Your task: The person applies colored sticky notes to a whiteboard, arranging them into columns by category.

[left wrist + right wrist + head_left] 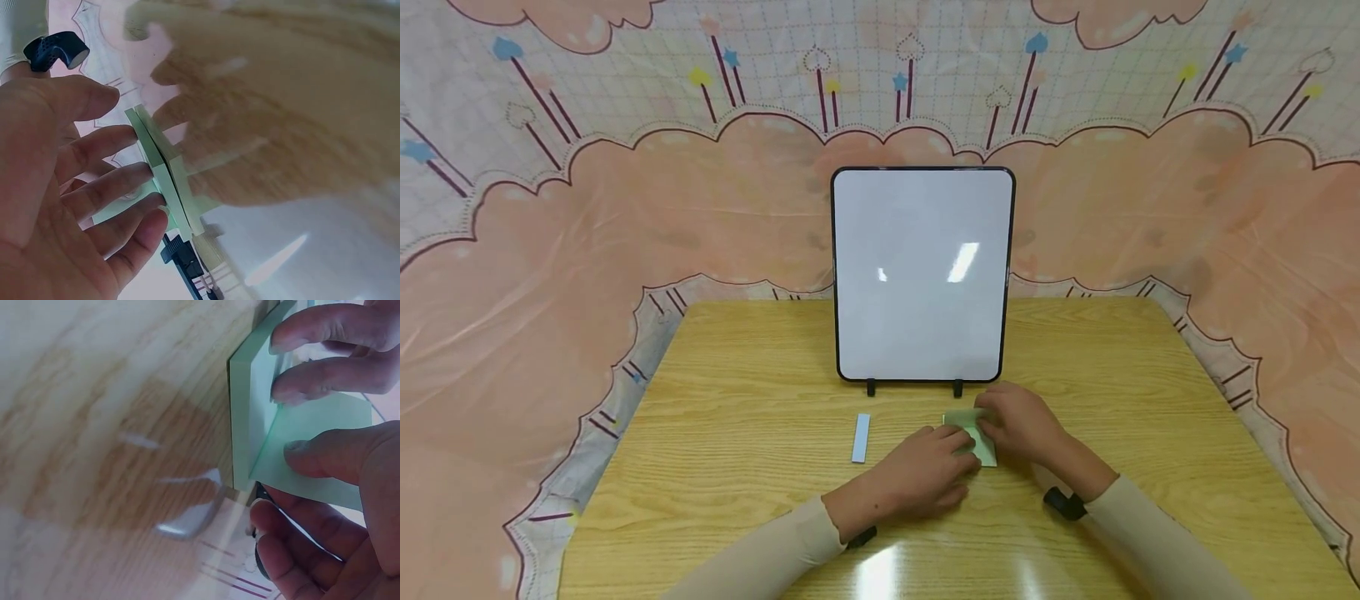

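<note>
A pale green sticky note pad point(987, 455) lies on the table in front of the whiteboard. Its top sheet point(340, 419) is lifted and stands away from the pad along one edge. My right hand point(1024, 425) pinches this raised sheet between thumb and fingers at the pad's far right. With extended fingertips, my left hand point(925, 472) presses on the pad from the left and holds it to the table. In the left wrist view the pad point(164, 172) appears edge-on beside those fingers, reflected in the glossy tabletop. Part of it is hidden under the left fingers in the head view.
A narrow pale blue strip point(861, 438) lies on the wooden table point(737, 383) to the left of the pad. Behind stands a black-framed whiteboard point(921, 275) on two small black feet point(958, 388). Patterned pink cloth point(760, 200) surrounds the table's back and sides.
</note>
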A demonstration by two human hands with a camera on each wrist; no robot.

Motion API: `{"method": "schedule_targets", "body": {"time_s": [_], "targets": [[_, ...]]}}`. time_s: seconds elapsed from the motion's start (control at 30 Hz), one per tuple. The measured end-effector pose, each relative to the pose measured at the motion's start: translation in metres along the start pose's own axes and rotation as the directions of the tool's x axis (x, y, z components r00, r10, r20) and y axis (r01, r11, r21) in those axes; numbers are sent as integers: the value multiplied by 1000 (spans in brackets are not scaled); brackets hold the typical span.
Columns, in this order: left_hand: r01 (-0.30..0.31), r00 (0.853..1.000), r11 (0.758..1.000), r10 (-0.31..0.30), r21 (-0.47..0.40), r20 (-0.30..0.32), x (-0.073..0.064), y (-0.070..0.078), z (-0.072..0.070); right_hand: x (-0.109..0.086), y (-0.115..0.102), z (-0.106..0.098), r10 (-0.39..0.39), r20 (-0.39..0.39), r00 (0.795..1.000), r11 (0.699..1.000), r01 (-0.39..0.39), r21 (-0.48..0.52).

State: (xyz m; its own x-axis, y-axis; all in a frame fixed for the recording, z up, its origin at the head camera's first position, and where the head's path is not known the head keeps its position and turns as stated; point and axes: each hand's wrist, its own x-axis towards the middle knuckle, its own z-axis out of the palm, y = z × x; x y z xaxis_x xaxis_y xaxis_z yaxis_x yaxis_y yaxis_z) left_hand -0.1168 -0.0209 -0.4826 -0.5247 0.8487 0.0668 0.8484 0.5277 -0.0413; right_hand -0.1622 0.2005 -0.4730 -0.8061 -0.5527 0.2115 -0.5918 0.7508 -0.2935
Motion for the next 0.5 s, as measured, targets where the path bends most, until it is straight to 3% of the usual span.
{"method": "schedule_targets", "body": {"time_s": [0.5], "targets": [[4,1000,1000,-4,-14,14,1,-2,0,6,3,-4,8,42,999,1000,-10,29]]}}
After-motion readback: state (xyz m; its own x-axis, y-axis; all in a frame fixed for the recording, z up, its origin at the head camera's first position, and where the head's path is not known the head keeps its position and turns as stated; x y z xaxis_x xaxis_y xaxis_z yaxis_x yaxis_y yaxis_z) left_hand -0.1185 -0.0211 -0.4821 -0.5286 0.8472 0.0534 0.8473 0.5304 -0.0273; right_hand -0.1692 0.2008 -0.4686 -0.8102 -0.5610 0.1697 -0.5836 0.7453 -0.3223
